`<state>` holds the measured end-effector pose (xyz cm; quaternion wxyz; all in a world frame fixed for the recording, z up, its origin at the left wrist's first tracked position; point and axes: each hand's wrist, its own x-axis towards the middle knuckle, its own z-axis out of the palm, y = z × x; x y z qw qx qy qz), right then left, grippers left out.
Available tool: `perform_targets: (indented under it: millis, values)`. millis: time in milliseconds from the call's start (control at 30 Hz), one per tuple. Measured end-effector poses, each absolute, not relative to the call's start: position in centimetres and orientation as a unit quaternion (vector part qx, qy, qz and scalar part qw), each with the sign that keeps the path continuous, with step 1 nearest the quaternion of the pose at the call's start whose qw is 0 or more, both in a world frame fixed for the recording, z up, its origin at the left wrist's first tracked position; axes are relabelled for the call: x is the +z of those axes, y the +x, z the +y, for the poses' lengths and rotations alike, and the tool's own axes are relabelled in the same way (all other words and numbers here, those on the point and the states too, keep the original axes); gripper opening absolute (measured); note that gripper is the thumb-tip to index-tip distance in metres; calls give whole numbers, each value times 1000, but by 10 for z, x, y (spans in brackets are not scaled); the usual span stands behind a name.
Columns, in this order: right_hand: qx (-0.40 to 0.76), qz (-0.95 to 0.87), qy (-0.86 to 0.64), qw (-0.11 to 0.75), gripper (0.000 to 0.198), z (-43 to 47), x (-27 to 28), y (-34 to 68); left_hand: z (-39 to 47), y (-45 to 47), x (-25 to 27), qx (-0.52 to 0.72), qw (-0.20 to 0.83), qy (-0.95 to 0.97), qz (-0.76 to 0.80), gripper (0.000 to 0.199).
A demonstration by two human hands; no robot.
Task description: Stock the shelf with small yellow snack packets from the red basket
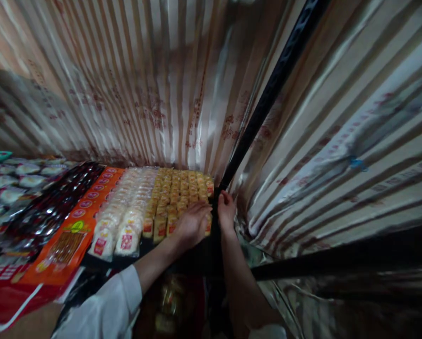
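Note:
Rows of yellow snack packets [177, 193] with red labels stand tightly side by side on a dark shelf [197, 256]. At the front right of these rows, my left hand [192, 222] is closed, its fingers bent over a snack packet [208, 224] whose edge shows beside them. My right hand [227, 210] is beside the shelf's right edge, close to the foot of a black post [263, 108]. Its fingers are curled in, and what they hold, if anything, is hidden. To the left of the yellow rows are white round crackers [128, 235] in clear wrappers.
Orange snack packs [73, 235], dark shiny packs [52, 202] and white-topped packs [27, 176] fill the shelf further left. Printed plastic sheeting [161, 84] hangs behind and to the right. A dark horizontal bar [338, 256] crosses at the right. Below are more packets [170, 301], dimly lit.

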<state>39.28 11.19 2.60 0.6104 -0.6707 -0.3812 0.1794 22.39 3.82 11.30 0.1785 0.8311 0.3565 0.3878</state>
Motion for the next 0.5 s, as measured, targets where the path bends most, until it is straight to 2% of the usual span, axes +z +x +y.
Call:
perform_targets:
  millis: [100,167,300,367,500]
  values:
    - [162,-376,-636,654,40,74,44,381,-18,189,93,419,247,793,368,31]
    - [159,-375,-622,669,39,42,56,367,-54,163,74,403,294,752,431,30]
    - [201,-407,-596,662,33,-36,62,317,-112,115,28,299,339,652,608,29]
    - [268,-466,-581,611,29,-74,51,288,-133,99,8,218,334,621,675,30]
    - [426,-572,-575,400,25,-126,7,238,-157,88,-17,55,349,607,712,34]
